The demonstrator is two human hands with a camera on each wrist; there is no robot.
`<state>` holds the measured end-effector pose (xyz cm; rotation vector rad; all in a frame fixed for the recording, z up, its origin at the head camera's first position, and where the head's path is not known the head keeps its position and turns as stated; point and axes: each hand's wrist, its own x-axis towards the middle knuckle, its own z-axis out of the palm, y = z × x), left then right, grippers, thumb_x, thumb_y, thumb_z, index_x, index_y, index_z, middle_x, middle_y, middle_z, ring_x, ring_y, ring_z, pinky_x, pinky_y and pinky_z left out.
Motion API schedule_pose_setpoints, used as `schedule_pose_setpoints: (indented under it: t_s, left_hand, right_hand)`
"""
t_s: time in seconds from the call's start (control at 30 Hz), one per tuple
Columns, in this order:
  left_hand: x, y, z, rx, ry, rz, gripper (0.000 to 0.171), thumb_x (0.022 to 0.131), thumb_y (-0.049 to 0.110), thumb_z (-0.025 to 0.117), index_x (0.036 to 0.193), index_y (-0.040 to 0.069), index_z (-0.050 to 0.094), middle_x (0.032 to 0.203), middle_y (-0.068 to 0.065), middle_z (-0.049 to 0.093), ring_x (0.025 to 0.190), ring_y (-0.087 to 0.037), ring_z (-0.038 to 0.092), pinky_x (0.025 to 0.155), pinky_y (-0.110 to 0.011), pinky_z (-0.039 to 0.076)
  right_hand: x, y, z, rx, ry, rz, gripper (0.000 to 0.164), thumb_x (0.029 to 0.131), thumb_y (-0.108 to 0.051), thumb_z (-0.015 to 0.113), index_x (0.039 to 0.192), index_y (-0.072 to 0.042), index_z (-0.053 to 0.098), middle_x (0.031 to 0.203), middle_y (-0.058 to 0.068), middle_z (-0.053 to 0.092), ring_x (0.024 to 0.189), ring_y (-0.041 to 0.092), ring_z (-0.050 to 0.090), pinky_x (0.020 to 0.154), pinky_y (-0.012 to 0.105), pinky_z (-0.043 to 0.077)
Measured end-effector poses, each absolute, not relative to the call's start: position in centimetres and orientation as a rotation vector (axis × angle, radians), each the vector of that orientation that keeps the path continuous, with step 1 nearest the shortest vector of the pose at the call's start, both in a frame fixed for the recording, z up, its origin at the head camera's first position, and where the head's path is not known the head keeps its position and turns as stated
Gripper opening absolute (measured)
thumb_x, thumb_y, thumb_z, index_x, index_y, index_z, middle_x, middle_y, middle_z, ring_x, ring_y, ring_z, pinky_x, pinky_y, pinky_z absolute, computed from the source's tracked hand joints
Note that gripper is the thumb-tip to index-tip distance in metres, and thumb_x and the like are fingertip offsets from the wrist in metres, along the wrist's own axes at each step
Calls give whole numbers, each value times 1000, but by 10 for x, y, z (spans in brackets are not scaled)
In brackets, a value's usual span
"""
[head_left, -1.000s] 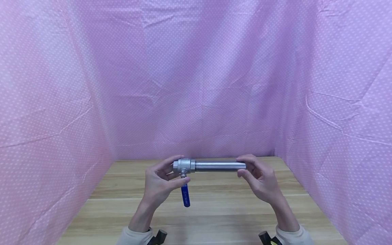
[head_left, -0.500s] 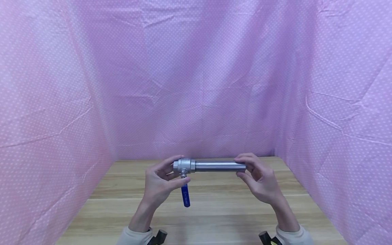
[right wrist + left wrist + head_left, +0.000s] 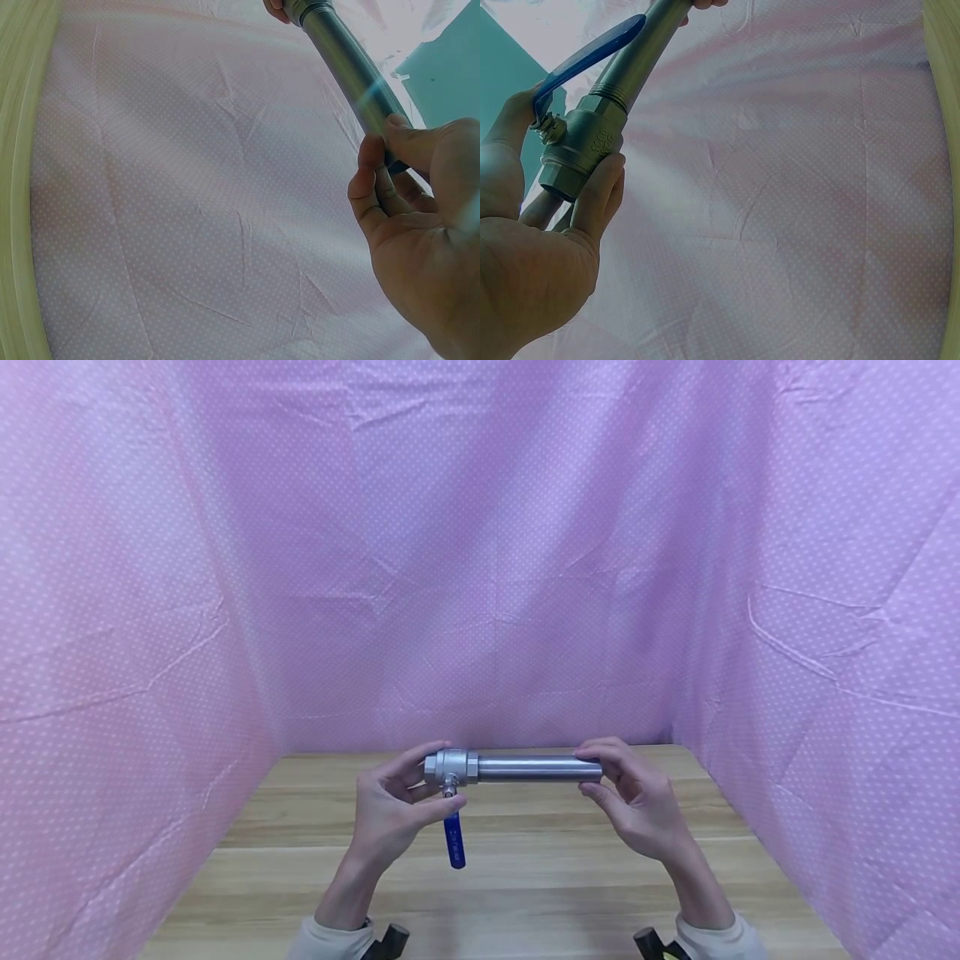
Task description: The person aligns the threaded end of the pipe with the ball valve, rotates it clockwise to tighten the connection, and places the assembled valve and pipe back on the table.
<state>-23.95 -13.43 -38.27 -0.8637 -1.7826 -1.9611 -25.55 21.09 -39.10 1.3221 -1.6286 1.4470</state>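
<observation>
My left hand grips a silver ball valve, thumb by the stem and the other fingers behind the body. The valve's blue lever handle points toward me. A straight steel pipe joins the valve's right end, and the left wrist view shows threads at that joint. My right hand pinches the pipe's far right end between thumb and fingers. Valve and pipe lie level in one line between the two hands. In the right wrist view the pipe runs up to the valve, which is mostly out of frame.
Beneath the hands is a wooden tabletop with light grain. Pink dotted cloth hangs at the back and along both sides. Dark camera mounts sit at the wrists, by the pale sleeves.
The right hand's fingers and thumb have shifted slightly left along the pipe's end. The left hand and the valve have stayed in place.
</observation>
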Motion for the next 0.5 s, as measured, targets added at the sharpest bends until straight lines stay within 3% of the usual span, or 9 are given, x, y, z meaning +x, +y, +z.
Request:
schedule_pose_setpoints:
  t_s: [0.27, 0.5]
  left_hand:
    - [-239, -135, -383, -862, -1787, -1954, 68, 76, -22, 90, 140, -18, 66, 122, 5, 86, 110, -13, 84, 100, -37, 73]
    - [-239, -134, -383, -849, -1790, -1960, 68, 76, -21, 90, 140, -17, 67, 122, 5, 86, 109, -14, 85, 99, -37, 73]
  right_hand:
    - [-256, 211, -392, 1323, -1629, 1452, 40, 94, 25, 71, 133, 24, 61, 128, 13, 71, 103, 13, 70, 86, 18, 65]
    - [-256, 211, -393, 1277, -1652, 1434, 42, 92, 28, 70, 133, 22, 63, 113, 10, 72, 90, 8, 66, 65, 20, 58]
